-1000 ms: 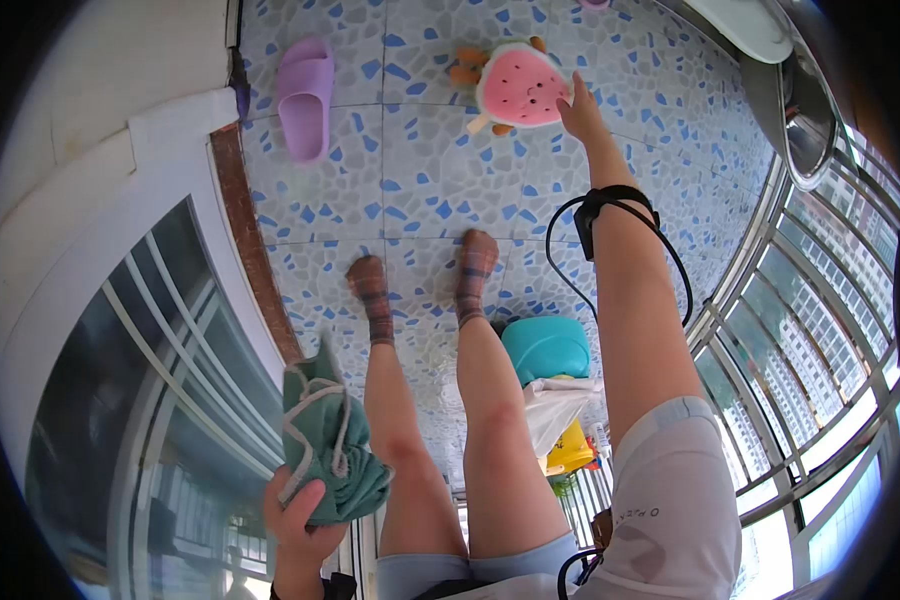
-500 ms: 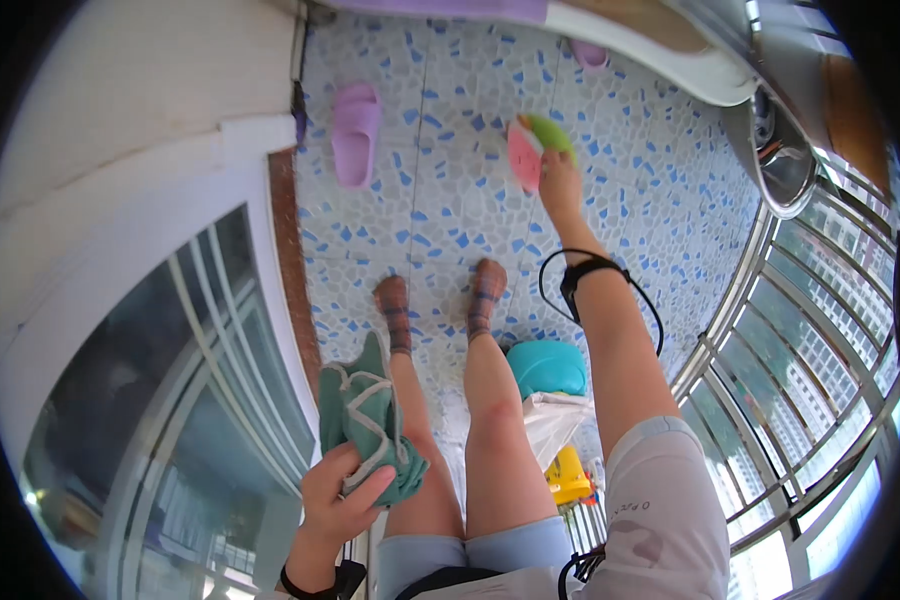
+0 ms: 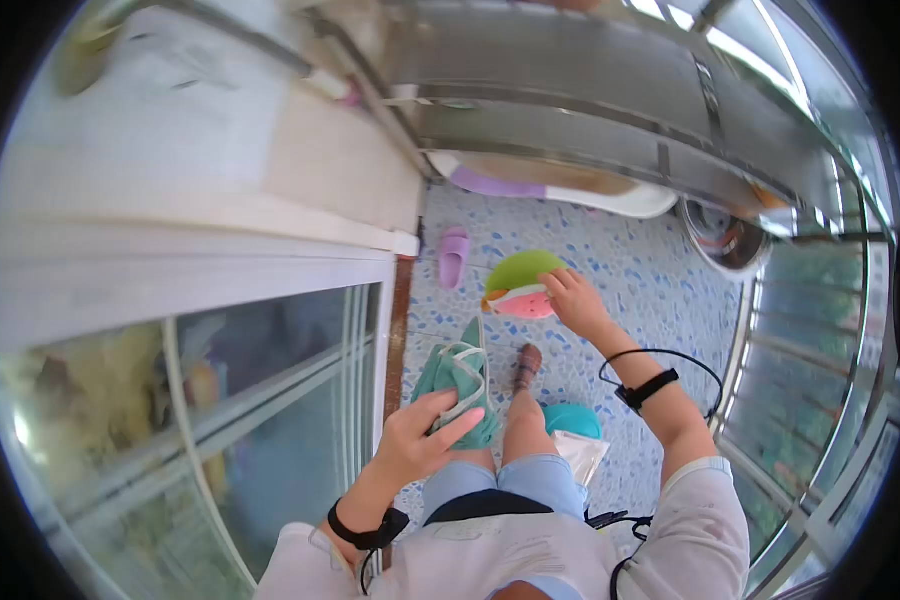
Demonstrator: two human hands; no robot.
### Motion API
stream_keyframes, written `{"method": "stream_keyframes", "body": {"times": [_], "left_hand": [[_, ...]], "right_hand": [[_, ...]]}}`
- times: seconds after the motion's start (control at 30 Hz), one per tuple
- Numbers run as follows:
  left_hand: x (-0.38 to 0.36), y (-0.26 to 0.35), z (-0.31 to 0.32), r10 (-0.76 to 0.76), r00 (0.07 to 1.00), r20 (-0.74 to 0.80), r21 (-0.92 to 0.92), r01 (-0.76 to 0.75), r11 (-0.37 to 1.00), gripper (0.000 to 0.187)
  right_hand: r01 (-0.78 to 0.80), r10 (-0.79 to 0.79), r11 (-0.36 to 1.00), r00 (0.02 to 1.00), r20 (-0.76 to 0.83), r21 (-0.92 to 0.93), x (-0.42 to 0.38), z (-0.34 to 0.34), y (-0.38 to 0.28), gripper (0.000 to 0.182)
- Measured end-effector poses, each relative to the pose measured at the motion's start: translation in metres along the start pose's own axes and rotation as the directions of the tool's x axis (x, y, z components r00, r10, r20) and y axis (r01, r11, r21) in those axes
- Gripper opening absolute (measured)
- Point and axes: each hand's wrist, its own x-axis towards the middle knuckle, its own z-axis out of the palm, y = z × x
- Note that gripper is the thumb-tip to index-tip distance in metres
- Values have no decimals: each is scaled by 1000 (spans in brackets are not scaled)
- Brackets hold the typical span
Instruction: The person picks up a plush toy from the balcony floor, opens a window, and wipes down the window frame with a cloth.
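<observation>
Green cloth (image 3: pixel 438 378), head view: my L hand (image 3: pixel 418 437) grips it, bunched. R hand (image 3: pixel 576 302) has the edge of a pink-and-green melon plush (image 3: pixel 523 270), over tiled floor (image 3: pixel 625 275). I'd guess both lt., soft, non-fragile; cloth prob. floppy, best held mid-bundle, plush by rim.

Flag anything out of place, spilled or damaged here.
One purple slipper lies on the floor toward the wall, apart from the sock-clad foot in view; no mate shows clearly, so it looks stray. No spill is visible, and the watermelon toy in the right hand shows no evident damage.
</observation>
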Motion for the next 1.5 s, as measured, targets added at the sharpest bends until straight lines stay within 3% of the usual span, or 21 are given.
{"method": "stream_keyframes", "body": {"times": [0.1, 0.17, 0.3, 0.5, 0.6, 0.67, 0.83, 0.9, 0.97, 1.23, 1.5], "left_hand": [[-9, 31, -31, -73, 996, -57, 50, 76, 996, 68], [-20, 48, -46, -124, 987, -105, 93, 134, 987, 72], [-40, 84, -77, -222, 941, -255, 109, 256, 960, 80], [-70, 146, -114, -377, 748, -547, 12, 457, 889, 80], [-100, 154, -124, -433, 636, -639, -70, 512, 856, 83], [-111, 164, -130, -482, 538, -692, -179, 519, 836, 84], [-151, 152, -141, -510, 438, -740, -276, 494, 824, 86], [-163, 151, -149, -517, 415, -748, -286, 502, 816, 85], [-175, 150, -160, -495, 381, -781, -259, 523, 812, 84], [-214, 124, -194, -470, 367, -803, -241, 521, 819, 80], [-214, 119, -205, -461, 407, -789, -171, 575, 800, 83]], "right_hand": [[151, -153, 988, 986, -60, -28, 37, -59, -38, 37], [331, -342, 934, 937, -68, -136, 54, -91, -63, 38], [528, -545, 827, 837, -42, -193, 89, -151, -122, 39], [640, -658, 744, 751, -46, -189, 118, -188, -182, 47], [696, -698, 716, 715, -48, -48, 139, -197, -227, 49], [687, -684, 715, 726, -73, 129, 152, -201, -255, 48], [652, -663, 681, 742, -99, 333, 181, -192, -325, 52], [569, -661, 657, 750, 15, 495, 192, -186, -346, 61], [579, -686, 651, 726, 53, 491, 203, -177, -363, 71], [341, -654, 599, 730, 197, 724, 246, -143, -407, 84], [223, -639, 598, 712, 291, 770, 287, -126, -420, 84]]}}
